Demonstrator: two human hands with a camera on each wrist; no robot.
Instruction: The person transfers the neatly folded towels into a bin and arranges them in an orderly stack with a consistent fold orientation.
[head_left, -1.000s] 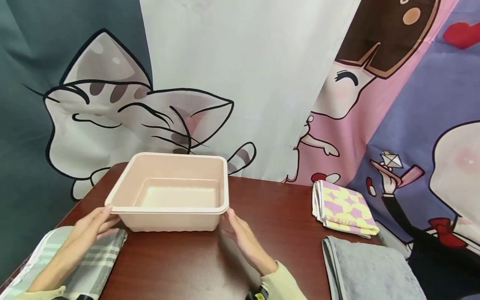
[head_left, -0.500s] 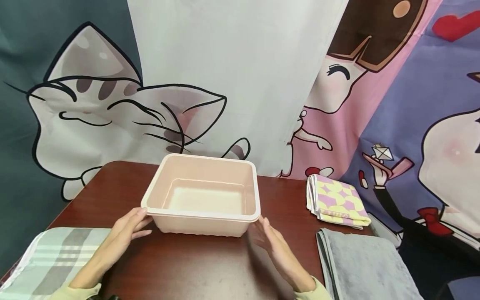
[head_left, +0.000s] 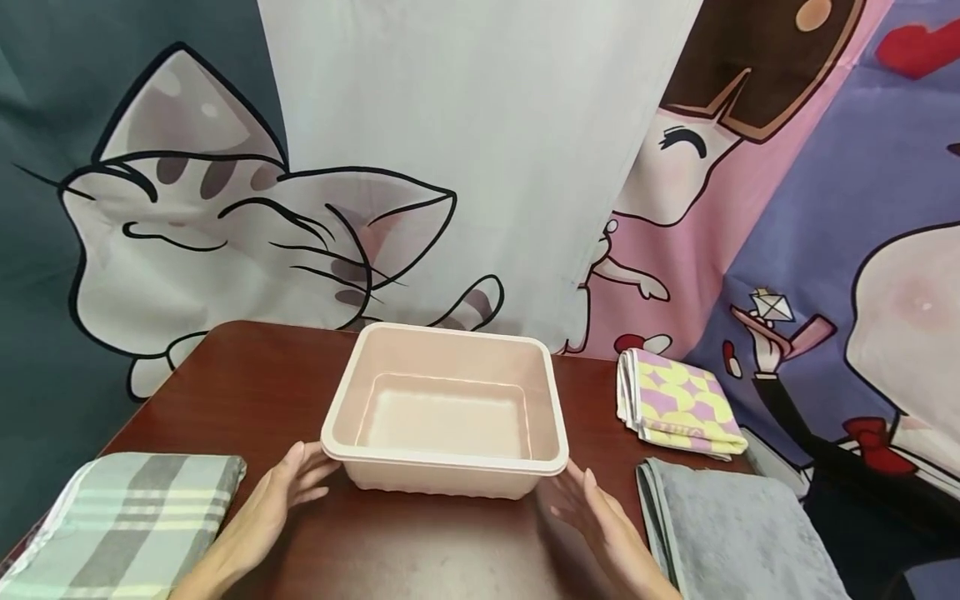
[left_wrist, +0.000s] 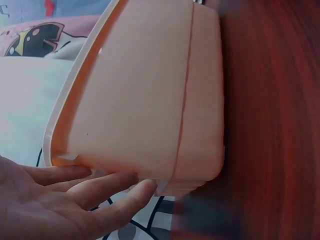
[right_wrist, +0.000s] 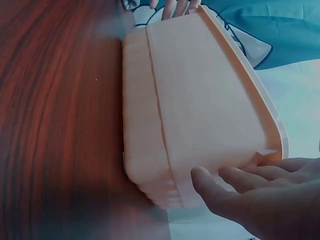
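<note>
A pale pink rectangular plastic basin stands upright in the middle of the table, with nothing inside it. At its left front corner is my left hand, fingers extended under the rim and against the side. My right hand mirrors it at the right front corner, its fingertips at the wall just below the rim. In the left wrist view the left hand has its fingers spread along the basin's end. The right wrist view shows the right hand with fingers loosely straight beside the basin's wall.
A folded green and grey plaid cloth lies at the table's left. On the right are a folded yellow and purple towel and, nearer, a folded grey towel. A cartoon-printed curtain hangs behind the brown table.
The basin has slid to the right along the table and then a little nearer to me. Both hands have moved along with it. The folded cloths stay in place.
</note>
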